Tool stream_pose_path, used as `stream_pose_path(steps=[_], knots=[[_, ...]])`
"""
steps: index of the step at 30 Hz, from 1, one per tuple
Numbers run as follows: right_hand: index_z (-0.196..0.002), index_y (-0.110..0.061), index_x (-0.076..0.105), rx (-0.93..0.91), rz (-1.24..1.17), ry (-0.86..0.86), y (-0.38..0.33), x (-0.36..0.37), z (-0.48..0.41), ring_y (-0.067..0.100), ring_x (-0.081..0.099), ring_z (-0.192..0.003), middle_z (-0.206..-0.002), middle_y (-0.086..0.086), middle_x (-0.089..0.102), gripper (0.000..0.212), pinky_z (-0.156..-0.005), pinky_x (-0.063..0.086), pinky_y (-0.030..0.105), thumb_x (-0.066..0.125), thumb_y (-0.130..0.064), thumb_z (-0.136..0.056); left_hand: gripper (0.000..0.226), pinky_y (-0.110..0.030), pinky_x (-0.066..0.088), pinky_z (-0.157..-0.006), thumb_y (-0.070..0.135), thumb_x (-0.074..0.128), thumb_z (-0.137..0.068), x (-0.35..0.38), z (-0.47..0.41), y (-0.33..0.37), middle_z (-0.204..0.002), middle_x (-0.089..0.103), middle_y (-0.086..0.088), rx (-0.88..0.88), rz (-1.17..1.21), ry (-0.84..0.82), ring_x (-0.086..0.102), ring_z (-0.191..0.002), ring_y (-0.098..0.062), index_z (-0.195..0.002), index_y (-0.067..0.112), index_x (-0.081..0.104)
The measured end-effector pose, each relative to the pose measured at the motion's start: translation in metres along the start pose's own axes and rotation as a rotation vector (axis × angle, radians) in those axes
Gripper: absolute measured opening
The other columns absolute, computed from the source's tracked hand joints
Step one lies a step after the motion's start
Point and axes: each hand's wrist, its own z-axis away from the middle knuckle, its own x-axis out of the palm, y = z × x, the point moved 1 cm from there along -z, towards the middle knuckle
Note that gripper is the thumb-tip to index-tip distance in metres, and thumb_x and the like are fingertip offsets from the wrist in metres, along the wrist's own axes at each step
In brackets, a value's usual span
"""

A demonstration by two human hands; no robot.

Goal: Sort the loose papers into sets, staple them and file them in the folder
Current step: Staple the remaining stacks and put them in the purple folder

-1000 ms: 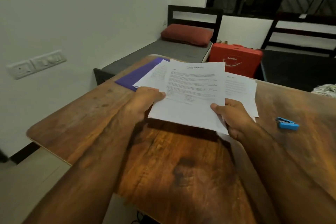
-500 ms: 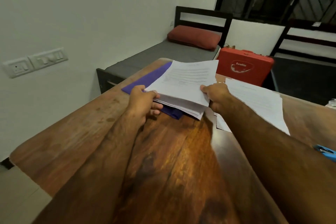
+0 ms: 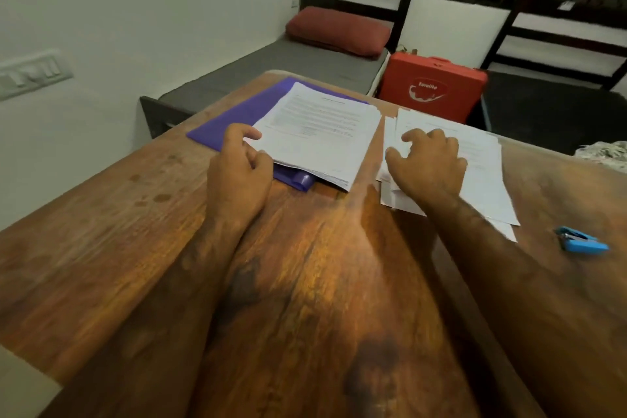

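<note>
A thick stack of printed papers (image 3: 322,132) lies on top of the purple folder (image 3: 234,119) at the far left of the wooden table. My left hand (image 3: 239,166) pinches the stack's near-left corner between thumb and fingers. A second, looser spread of papers (image 3: 481,163) lies to the right of the stack. Over its left edge my right hand (image 3: 427,163) hovers or rests with loosely curled fingers and holds nothing. A small blue stapler (image 3: 580,241) sits on the table to the right of those sheets.
The wooden table (image 3: 305,282) fills the foreground. Behind it stand a red case (image 3: 437,88), a bed with a red pillow (image 3: 337,31), and a dark chair (image 3: 559,44). A patterned cloth (image 3: 607,151) shows at the right edge.
The stack I held up with both hands has been set down on the purple folder. My right hand has let go of it and moved right onto the other papers.
</note>
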Motion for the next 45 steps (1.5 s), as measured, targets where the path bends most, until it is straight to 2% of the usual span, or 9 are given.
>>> stream_pose_path(steps=[3,6,9,12,15,27,32,36,45], knots=[[-0.155,-0.034,0.04,0.015,0.117,-0.06,0.046,0.0,0.002,0.031,0.022,-0.155,-0.168,0.002,0.028,0.068,-0.121,0.018,0.063,0.046,-0.069,-0.097,0.016,-0.034,0.05,-0.062,0.015,0.058,-0.098,0.006,0.029,0.033,-0.077,0.061,0.001,0.189,-0.091,-0.105,0.058,-0.07,-0.013,-0.108,0.026,0.057],[-0.162,-0.037,0.022,0.035,0.143,-0.191,0.078,0.005,0.005,0.031,0.003,-0.16,-0.175,-0.003,0.007,0.078,-0.122,0.004,0.067,0.033,-0.079,-0.096,0.022,-0.034,0.053,-0.092,0.028,0.054,-0.102,0.049,0.063,0.07,-0.117,0.064,0.003,0.296,-0.219,-0.445,0.06,-0.103,-0.014,-0.124,0.028,0.057],[-0.163,-0.038,0.016,0.048,0.15,-0.286,0.094,0.015,0.012,0.033,0.003,-0.16,-0.175,-0.002,0.005,0.082,-0.121,0.002,0.071,0.023,-0.083,-0.094,0.041,-0.04,0.036,-0.113,0.034,0.042,-0.107,0.109,0.09,0.088,-0.144,0.051,-0.01,0.432,-0.413,-0.526,0.047,-0.129,-0.026,-0.141,0.014,0.049],[-0.163,-0.037,0.016,0.041,0.15,-0.277,0.097,0.017,0.013,0.032,0.007,-0.16,-0.175,-0.002,0.008,0.082,-0.121,0.003,0.071,0.022,-0.082,-0.095,0.055,-0.044,0.028,-0.118,0.044,0.028,-0.109,0.15,0.089,0.097,-0.158,0.037,-0.015,0.332,-0.704,-0.509,0.036,-0.143,-0.031,-0.153,0.012,0.033],[-0.164,-0.038,0.015,0.038,0.15,-0.28,0.098,0.014,0.015,0.032,0.006,-0.16,-0.175,-0.001,0.007,0.08,-0.122,0.002,0.069,0.022,-0.08,-0.096,0.067,-0.047,0.013,-0.125,0.051,0.017,-0.109,0.168,0.081,0.105,-0.168,0.02,-0.017,0.208,-0.766,-0.586,0.015,-0.156,-0.033,-0.161,0.009,0.02],[-0.164,-0.038,0.011,0.023,0.152,-0.267,0.115,0.005,0.053,0.031,0.001,-0.161,-0.175,-0.002,0.003,0.082,-0.122,-0.001,0.067,0.018,-0.082,-0.095,0.063,-0.041,0.013,-0.126,0.047,0.026,-0.108,0.147,0.115,0.086,-0.167,0.028,-0.012,0.413,-0.696,-0.572,0.022,-0.155,-0.026,-0.159,0.01,0.029],[-0.164,-0.039,0.009,0.002,0.155,-0.272,0.125,-0.005,0.087,0.03,0.001,-0.161,-0.175,-0.003,0.0,0.083,-0.123,-0.002,0.067,0.015,-0.083,-0.094,0.049,-0.04,0.036,-0.112,0.043,0.034,-0.107,0.126,0.139,0.088,-0.144,0.054,-0.012,0.449,-0.655,-0.491,0.049,-0.131,-0.026,-0.141,0.011,0.052],[-0.163,-0.04,0.01,-0.01,0.149,-0.278,0.132,-0.015,0.127,0.029,0.001,-0.161,-0.175,-0.004,0.001,0.083,-0.123,-0.002,0.066,0.015,-0.084,-0.093,0.04,-0.041,0.045,-0.096,0.039,0.043,-0.106,0.11,0.155,0.089,-0.125,0.057,-0.013,0.412,-0.477,-0.419,0.055,-0.112,-0.026,-0.127,0.008,0.057],[-0.163,-0.042,0.003,-0.051,0.168,-0.309,0.147,-0.045,0.225,0.025,-0.005,-0.161,-0.174,-0.008,-0.005,0.085,-0.123,-0.007,0.064,0.01,-0.086,-0.091,0.043,-0.022,0.034,-0.096,0.036,0.053,-0.103,0.095,0.159,0.084,-0.139,0.052,-0.007,0.271,-0.184,-0.396,0.051,-0.124,-0.021,-0.138,0.011,0.052]])
